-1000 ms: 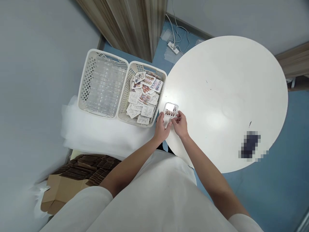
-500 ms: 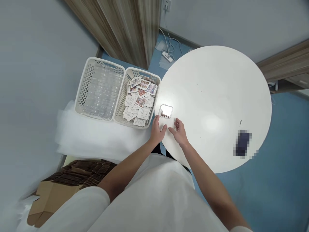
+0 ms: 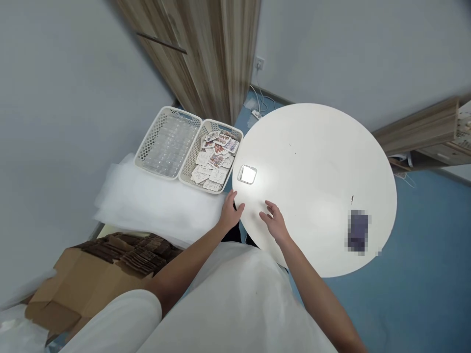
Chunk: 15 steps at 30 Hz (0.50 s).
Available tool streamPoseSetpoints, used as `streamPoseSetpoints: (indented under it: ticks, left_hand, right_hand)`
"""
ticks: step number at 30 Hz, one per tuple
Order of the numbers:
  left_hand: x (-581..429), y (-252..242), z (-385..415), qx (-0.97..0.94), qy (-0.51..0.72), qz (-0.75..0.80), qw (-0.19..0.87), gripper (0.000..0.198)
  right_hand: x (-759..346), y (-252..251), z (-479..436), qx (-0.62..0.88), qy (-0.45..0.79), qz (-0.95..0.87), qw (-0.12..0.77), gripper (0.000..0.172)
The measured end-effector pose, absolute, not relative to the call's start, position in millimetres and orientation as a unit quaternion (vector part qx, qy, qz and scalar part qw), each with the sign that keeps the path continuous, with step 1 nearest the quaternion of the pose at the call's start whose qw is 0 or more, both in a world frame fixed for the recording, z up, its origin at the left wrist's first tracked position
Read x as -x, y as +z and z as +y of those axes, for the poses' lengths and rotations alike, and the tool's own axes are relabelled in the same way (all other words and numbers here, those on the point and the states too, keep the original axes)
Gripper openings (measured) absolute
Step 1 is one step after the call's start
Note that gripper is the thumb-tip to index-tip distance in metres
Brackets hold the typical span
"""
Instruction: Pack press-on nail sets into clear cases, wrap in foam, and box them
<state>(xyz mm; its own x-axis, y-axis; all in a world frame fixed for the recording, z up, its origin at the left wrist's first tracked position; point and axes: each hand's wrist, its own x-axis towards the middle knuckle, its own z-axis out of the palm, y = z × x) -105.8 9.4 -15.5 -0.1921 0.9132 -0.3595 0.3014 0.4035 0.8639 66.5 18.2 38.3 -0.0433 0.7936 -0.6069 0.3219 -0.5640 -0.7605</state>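
Note:
A small clear square case point(image 3: 247, 174) lies on the white round table point(image 3: 316, 147) near its left edge, with glare over its contents. My left hand point(image 3: 230, 212) is at the table's left edge, just below the case and apart from it, fingers spread and holding nothing. To the right, my right hand point(image 3: 274, 219) hovers over the tabletop, thumb and fingers apart with nothing between them.
Left of the table stand two white baskets, one with clear plastic cases point(image 3: 170, 144), the other with printed cards point(image 3: 217, 162). White foam sheets point(image 3: 158, 206) and a cardboard box point(image 3: 81, 284) lie nearer. A blurred dark object point(image 3: 358, 230) is on the table's right.
Both hands have drawn back from the case and moved farther apart. The view has shifted, showing more of the cabinet and the cardboard box.

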Motion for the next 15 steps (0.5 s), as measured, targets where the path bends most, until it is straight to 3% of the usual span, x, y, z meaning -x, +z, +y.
streamPoseSetpoints:
  ticks: [6,15]
  left_hand:
    - [101,2,-44,-0.444,0.309,0.714,0.445,0.039]
    - [86,32,-122,-0.444,0.283,0.696,0.488,0.038]
  right_hand:
    - [-90,53,-6,0.595,0.643,-0.442,0.192,0.046]
    - [-108,44,-35,0.529,0.665,-0.507,0.142,0.043]
